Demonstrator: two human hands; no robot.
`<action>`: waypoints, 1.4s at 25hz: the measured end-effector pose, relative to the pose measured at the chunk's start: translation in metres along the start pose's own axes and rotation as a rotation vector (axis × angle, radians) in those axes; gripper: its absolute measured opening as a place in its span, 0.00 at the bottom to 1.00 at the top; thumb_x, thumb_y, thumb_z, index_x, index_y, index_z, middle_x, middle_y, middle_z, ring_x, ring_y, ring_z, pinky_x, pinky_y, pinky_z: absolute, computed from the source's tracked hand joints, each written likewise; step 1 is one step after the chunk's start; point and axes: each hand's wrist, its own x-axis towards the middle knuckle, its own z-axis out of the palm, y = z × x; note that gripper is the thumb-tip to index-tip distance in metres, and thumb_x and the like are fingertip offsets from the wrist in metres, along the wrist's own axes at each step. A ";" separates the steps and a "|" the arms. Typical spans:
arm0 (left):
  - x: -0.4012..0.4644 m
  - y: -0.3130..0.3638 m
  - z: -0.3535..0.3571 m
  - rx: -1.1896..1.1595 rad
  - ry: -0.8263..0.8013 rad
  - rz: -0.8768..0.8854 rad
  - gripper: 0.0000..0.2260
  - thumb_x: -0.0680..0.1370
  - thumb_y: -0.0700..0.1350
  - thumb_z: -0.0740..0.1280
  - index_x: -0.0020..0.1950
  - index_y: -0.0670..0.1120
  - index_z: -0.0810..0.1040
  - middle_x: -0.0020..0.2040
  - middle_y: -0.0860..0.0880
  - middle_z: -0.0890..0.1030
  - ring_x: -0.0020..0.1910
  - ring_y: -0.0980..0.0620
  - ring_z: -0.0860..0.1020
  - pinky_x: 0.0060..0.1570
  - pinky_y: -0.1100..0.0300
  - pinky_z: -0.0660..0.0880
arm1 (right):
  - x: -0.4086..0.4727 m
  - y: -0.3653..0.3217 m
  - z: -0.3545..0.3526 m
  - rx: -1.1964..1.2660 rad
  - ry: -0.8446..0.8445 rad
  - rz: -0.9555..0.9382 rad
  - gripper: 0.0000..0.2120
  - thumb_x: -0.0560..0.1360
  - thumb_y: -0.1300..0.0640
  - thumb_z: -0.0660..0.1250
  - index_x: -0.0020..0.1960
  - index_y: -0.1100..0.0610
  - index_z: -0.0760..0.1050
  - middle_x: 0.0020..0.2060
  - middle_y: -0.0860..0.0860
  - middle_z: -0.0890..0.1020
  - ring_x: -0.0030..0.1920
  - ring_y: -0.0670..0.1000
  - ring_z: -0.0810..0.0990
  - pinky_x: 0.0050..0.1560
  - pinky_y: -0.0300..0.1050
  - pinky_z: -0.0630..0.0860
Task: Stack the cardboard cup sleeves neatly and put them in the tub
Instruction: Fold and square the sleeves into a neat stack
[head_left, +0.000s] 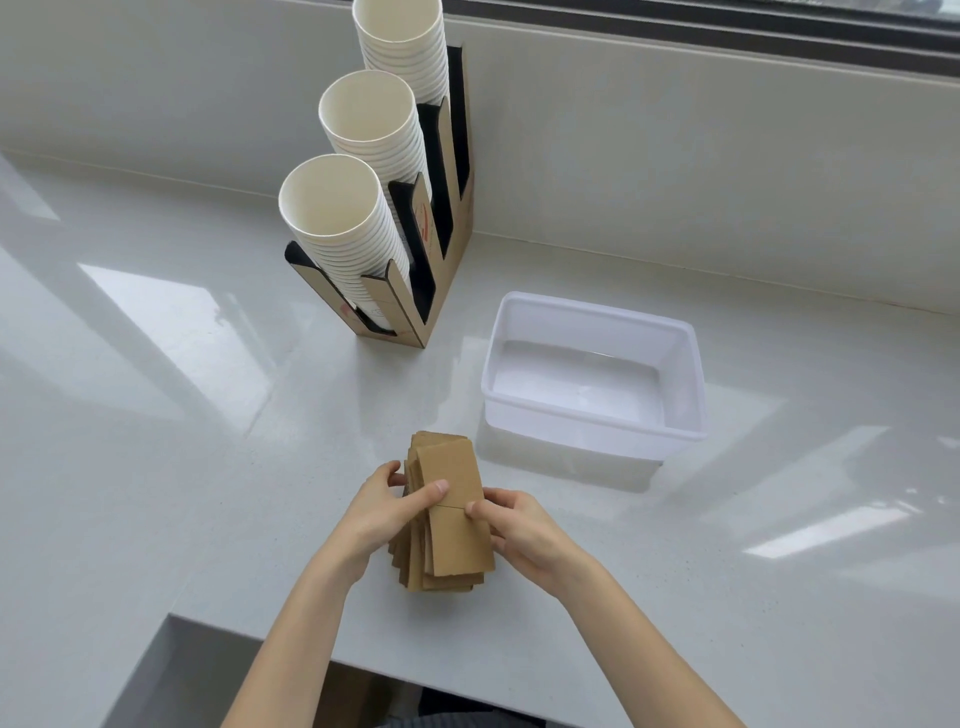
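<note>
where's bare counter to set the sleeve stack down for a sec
Bare counter lies left of both hands, in front of the cup holder, and right of the tub. It is tight between the sleeve stack and the tub's near wall.

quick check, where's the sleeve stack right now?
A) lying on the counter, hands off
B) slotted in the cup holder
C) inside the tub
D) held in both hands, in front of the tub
D: the left hand and right hand both grip the stack of cardboard sleeves, while the white tub beyond it holds nothing.
</note>
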 end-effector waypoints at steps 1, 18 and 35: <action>-0.002 -0.001 0.002 -0.011 -0.022 -0.008 0.34 0.67 0.56 0.71 0.68 0.45 0.64 0.64 0.48 0.72 0.58 0.47 0.74 0.49 0.57 0.71 | -0.002 0.000 -0.001 -0.002 0.005 -0.002 0.20 0.75 0.58 0.63 0.65 0.64 0.69 0.61 0.59 0.77 0.60 0.56 0.77 0.60 0.48 0.75; -0.028 -0.002 0.021 -0.102 -0.269 0.196 0.27 0.63 0.54 0.71 0.61 0.55 0.69 0.56 0.57 0.79 0.51 0.59 0.79 0.40 0.67 0.76 | -0.035 0.004 -0.029 -0.156 -0.055 -0.133 0.36 0.61 0.50 0.70 0.68 0.54 0.65 0.62 0.54 0.75 0.60 0.54 0.76 0.64 0.48 0.73; -0.024 0.005 0.074 0.007 -0.446 0.364 0.30 0.65 0.40 0.70 0.63 0.53 0.63 0.53 0.59 0.78 0.50 0.71 0.77 0.45 0.74 0.74 | -0.055 0.011 -0.054 -0.579 0.295 -0.413 0.40 0.65 0.59 0.74 0.69 0.52 0.55 0.59 0.47 0.62 0.53 0.38 0.69 0.52 0.25 0.69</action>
